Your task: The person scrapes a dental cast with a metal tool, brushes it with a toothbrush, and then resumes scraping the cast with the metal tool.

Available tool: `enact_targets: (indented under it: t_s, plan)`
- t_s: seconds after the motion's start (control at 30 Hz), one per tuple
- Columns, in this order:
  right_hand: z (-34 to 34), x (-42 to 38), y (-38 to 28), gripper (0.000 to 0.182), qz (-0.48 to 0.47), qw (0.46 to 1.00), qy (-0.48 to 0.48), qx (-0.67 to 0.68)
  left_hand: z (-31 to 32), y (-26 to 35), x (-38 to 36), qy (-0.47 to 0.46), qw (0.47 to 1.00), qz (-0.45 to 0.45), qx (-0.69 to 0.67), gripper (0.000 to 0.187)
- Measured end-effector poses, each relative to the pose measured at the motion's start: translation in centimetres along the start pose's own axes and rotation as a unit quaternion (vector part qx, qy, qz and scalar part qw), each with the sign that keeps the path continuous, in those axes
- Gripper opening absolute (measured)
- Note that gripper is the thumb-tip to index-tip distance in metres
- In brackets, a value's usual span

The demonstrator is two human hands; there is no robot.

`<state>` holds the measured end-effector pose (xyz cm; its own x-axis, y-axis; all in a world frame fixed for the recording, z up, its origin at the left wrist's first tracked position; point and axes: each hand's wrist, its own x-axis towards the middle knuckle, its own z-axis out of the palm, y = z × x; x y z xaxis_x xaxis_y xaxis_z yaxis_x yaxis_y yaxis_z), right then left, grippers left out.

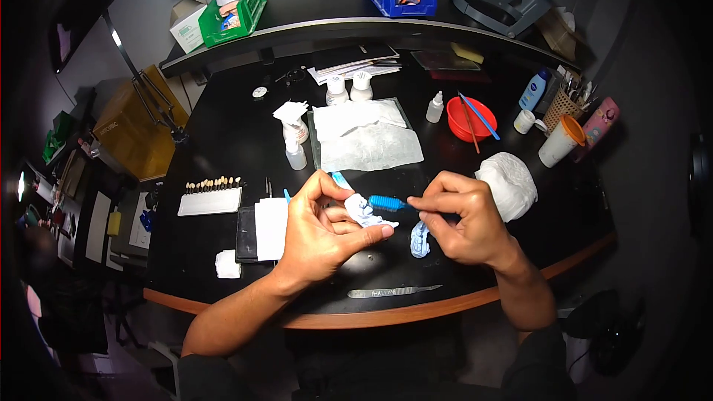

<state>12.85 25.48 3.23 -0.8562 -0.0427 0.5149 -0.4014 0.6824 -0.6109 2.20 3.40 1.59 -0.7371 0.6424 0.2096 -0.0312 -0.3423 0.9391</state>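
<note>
My left hand (316, 230) pinches a small white and pale-blue dental cast (361, 210) between thumb and fingers, out over the table. In my right hand (464, 215) is a small blue brush (386, 203), gripped by its thin end. Its ribbed head points left and lies right at the cast's upper edge. Just below my right fingers, a second pale-blue cast piece (420, 240) rests on the black table. A scalpel (394, 292) lies near the front edge. Beyond my left fingertips shows a light-blue strip (341, 180), partly hidden.
A white wad (507, 186) sits right of my right hand. Farther back are a red bowl (473, 120) with two sticks across it, a dropper bottle (434, 108) and white sheets (371, 150). A shade guide (210, 199) and dark case (247, 234) are at left.
</note>
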Motion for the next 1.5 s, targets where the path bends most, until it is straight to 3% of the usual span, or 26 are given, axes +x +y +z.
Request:
enact_targets:
  t_s: [0.17, 0.27, 0.4, 0.5, 0.57, 0.67, 0.7, 0.73, 0.9, 1.2, 1.43, 1.5]
  plan:
    - [-0.7, 0.4, -0.7, 0.024, 0.013, 0.998, 0.066, -0.009, -0.1, 0.2, 0.2, -0.030, 0.999, -0.035, -0.017, 0.054]
    - [-0.5, 0.6, -0.4, 0.021, -0.033, 0.995, 0.098, 0.009, -0.1, 0.1, 0.2, -0.035, 0.998, -0.044, 0.002, 0.055]
    - [-0.2, 0.7, -1.3, 0.021, -0.077, 0.996, 0.049, 0.002, -0.3, 0.1, 0.0, -0.026, 0.998, -0.040, 0.045, 0.053]
    - [-1.6, 0.4, -0.3, 0.017, -0.053, 0.998, 0.014, -0.024, -0.7, -0.2, 0.2, -0.013, 0.996, -0.034, 0.087, 0.051]
    - [-2.7, 0.4, 0.0, 0.018, -0.045, 0.998, 0.017, -0.048, -0.6, 0.1, 0.2, -0.019, 0.996, -0.043, 0.073, 0.052]
    - [-1.9, 0.8, -0.5, 0.019, -0.077, 0.994, 0.068, 0.035, -0.2, 0.4, 0.1, -0.032, 0.997, -0.052, 0.045, 0.056]
    - [-1.7, 0.8, -0.7, 0.020, -0.084, 0.995, 0.045, 0.029, -0.2, 0.4, 0.1, -0.036, 0.997, -0.053, 0.035, 0.058]
    - [-1.7, 0.6, -0.8, 0.019, -0.061, 0.998, 0.004, 0.014, -0.3, 0.2, 0.1, -0.041, 0.997, -0.060, 0.026, 0.060]
    - [-2.7, 0.4, -0.1, 0.016, -0.026, 0.998, 0.038, -0.031, -1.1, -0.4, 0.4, -0.068, 0.993, -0.096, -0.023, 0.062]
    - [-2.1, 0.4, -0.3, 0.016, -0.017, 0.999, 0.042, -0.014, -0.9, -0.3, 0.3, -0.079, 0.993, -0.075, -0.046, 0.058]
    - [-0.6, 0.3, -1.5, 0.016, 0.029, 0.994, 0.051, 0.089, -0.2, -0.9, 0.2, 0.011, 1.000, 0.006, 0.028, 0.052]
    - [0.5, 0.2, -1.0, 0.016, -0.006, 0.996, 0.048, 0.076, 0.0, -0.8, 0.1, 0.021, 0.998, 0.026, 0.044, 0.052]
